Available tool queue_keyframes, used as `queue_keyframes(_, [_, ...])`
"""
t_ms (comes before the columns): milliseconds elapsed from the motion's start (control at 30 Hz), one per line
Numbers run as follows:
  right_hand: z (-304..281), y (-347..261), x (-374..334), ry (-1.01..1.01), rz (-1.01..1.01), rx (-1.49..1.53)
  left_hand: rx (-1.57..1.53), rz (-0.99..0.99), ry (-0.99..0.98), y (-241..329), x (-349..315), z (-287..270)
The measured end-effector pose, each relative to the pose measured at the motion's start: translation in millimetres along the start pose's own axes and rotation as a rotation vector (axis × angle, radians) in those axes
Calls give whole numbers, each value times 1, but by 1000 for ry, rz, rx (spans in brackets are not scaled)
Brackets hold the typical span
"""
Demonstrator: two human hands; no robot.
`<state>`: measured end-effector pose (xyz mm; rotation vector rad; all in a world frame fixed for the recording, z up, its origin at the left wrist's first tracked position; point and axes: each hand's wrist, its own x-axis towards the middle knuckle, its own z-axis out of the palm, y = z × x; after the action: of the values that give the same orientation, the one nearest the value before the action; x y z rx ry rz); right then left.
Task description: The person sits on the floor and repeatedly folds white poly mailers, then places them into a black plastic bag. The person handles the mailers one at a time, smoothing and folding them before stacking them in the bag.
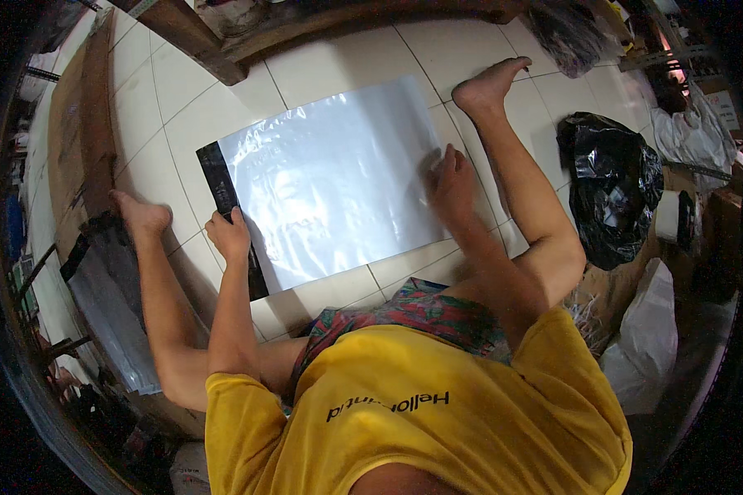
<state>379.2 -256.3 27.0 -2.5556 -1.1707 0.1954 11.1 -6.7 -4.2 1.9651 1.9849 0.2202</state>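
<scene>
A large, glossy white plastic mailing bag lies flat on the tiled floor between my spread legs. A black strip runs down its left side. My left hand is closed at that strip, with fingers and thumb pinching the bag's left edge. Over by the right edge is my right hand, slightly blurred, its fingers pointing away from me. Whether this hand touches the plastic or grips it cannot be made out.
A black plastic bag stands open beyond my right knee. Wooden beams cross the far side. Cardboard leans at the left, with grey plastic bags below it. A white sack and pale shreds lie at the right.
</scene>
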Motion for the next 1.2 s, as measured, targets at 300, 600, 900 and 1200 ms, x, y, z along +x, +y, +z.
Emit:
queue_keyframes(300, [8,-3,-40,-182,-319,-112,15,101,121,-7,-5,12])
queue_keyframes(600, [5,-5,-34,-295,-242,-59,-26,375,349,49,-10,8])
queue_keyframes(900, [15,3,-38,-256,-327,-8,-17,1549,-621,286,-108,96])
queue_keyframes(1200, [11,1,-33,-338,-250,41,153,1502,-422,346,-34,125])
